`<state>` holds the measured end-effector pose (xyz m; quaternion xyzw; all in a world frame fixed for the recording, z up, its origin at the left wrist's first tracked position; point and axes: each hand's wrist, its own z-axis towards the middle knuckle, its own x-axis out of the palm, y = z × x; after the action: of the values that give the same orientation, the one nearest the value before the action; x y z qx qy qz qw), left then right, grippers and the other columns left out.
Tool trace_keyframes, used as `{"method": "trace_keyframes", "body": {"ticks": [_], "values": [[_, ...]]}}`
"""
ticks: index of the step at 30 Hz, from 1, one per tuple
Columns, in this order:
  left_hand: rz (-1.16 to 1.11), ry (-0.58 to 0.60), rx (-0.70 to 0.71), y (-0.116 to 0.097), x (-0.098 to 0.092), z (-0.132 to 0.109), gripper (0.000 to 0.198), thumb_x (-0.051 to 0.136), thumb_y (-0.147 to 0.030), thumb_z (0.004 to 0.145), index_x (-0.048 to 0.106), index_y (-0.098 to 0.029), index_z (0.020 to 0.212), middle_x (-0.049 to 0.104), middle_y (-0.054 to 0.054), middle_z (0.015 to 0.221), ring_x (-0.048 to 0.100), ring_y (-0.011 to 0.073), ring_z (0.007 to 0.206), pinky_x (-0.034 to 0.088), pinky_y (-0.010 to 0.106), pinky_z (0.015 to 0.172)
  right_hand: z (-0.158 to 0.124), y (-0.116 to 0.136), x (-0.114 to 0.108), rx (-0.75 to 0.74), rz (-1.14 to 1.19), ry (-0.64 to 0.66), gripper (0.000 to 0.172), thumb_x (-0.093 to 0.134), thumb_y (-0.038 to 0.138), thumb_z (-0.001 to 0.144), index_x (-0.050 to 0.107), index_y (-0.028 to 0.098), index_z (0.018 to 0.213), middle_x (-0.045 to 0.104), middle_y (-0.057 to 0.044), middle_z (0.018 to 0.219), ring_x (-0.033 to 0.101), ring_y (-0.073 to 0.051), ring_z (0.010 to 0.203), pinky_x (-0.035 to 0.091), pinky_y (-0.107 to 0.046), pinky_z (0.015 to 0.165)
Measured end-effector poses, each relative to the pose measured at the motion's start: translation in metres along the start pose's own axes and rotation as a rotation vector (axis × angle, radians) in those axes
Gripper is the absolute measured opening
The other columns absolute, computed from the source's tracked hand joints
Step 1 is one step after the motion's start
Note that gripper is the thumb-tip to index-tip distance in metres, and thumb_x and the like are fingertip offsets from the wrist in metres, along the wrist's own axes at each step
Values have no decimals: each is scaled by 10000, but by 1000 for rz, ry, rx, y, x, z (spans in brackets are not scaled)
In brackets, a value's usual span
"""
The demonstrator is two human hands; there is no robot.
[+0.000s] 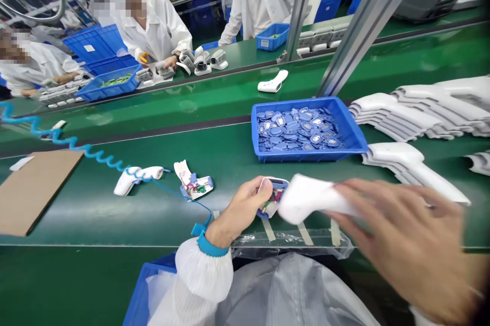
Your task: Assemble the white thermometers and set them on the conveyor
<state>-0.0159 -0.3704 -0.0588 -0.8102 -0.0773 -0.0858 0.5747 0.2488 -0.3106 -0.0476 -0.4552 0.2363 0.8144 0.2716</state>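
- The left hand has its thumb and fingers closed on a wired housing half, its open side up, red and green bits showing inside; it is held over the near edge of the green workbench
- The right hand grips a white gun-shaped shell by its narrow end, fingers on one side; hand and shell are blurred, and the shell's wide end is right beside the wired half; whether the two touch I cannot tell
- A teal wrist strap circles the left wrist; a coiled blue cord runs to it from the left
- Left of the hands lies another open wired unit; farther left, a closed gun-shaped device with a blue trigger, then a cardboard sheet
- Beyond the hands, a blue bin holds a heap of small blue plastic parts; to its right, nested white shells lie in rows
- A lone white shell rests on the green strip behind; across it, co-workers in white coats stand or sit at their own bench
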Motion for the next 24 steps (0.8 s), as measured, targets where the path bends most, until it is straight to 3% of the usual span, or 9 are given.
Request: {"method": "trace_keyframes", "body": {"ticks": [2, 4, 8, 11, 15, 18, 20, 22, 24], "values": [[-34, 27, 17, 1, -1, 0, 531, 606, -635, 909, 695, -165, 1140, 686, 83, 1032, 610, 177, 875, 468, 251, 703, 13, 36, 3, -143, -85, -37, 291, 639, 290, 956, 617, 231, 1239, 742, -85, 1146, 680, -317, 986, 382, -523, 927], [-55, 43, 36, 3, -2, 0, 543, 725, -594, 837, 684, -164, 1165, 682, 84, 1067, 615, 186, 909, 477, 249, 731, 24, 50, 9, -214, -143, -58, 254, 636, 236, 964, 614, 182, 1211, 753, -78, 1120, 687, -275, 958, 383, -496, 922], [29, 13, 75, 8, -1, 1, 487, 808, -486, 791, 689, -142, 1115, 683, 78, 1013, 619, 198, 909, 481, 259, 754, 30, 47, 24, -205, -146, -5, 315, 546, 342, 1016, 594, 116, 1231, 738, -117, 1121, 672, -276, 985, 403, -478, 925], [150, 29, 125, 9, 1, -1, 488, 761, -473, 841, 654, -144, 1186, 673, 81, 1050, 610, 199, 924, 489, 271, 778, 27, 45, 32, -162, -48, 78, 414, 387, 433, 1059, 597, 100, 1187, 717, -99, 925, 660, -229, 807, 458, -404, 798], [352, 16, 169, 10, 3, -4, 438, 667, -436, 923, 622, -161, 1260, 666, 70, 1071, 596, 188, 909, 493, 282, 789, 24, 46, 33, 54, 81, 224, 400, 428, 548, 1014, 630, 209, 1084, 682, -38, 827, 620, -197, 643, 367, -320, 525], [404, -28, 220, 12, 4, -4, 381, 622, -383, 955, 622, -159, 1264, 675, 72, 1125, 621, 202, 967, 507, 308, 865, 30, 41, 28, 261, 323, 509, 348, 587, 565, 920, 649, 248, 1050, 643, 7, 722, 565, -169, 571, 354, -293, 509], [475, -95, 293, 15, 5, -4, 518, 710, -346, 897, 550, -175, 1360, 641, 83, 1277, 610, 232, 1118, 495, 336, 982, 36, 36, 22, 399, 550, 674, 322, 607, 541, 903, 654, 243, 1016, 600, 20, 685, 516, -149, 566, 370, -281, 520], [598, -169, 378, 20, 6, -7, 614, 762, -292, 858, 504, -199, 1407, 602, 81, 1371, 573, 240, 1236, 458, 346, 1076, 41, 33, 16, 524, 777, 755, 341, 608, 552, 895, 655, 233, 1006, 577, 18, 721, 479, -136, 594, 371, -268, 522], [713, -220, 446, 25, 8, -12, 561, 709, -253, 904, 490, -212, 1419, 588, 77, 1408, 550, 225, 1296, 428, 345, 1129, 45, 35, 10, 616, 949, 785, 364, 636, 564, 872, 659, 228, 1011, 561, 15, 769, 460, -130, 641, 378, -255, 542]]}}
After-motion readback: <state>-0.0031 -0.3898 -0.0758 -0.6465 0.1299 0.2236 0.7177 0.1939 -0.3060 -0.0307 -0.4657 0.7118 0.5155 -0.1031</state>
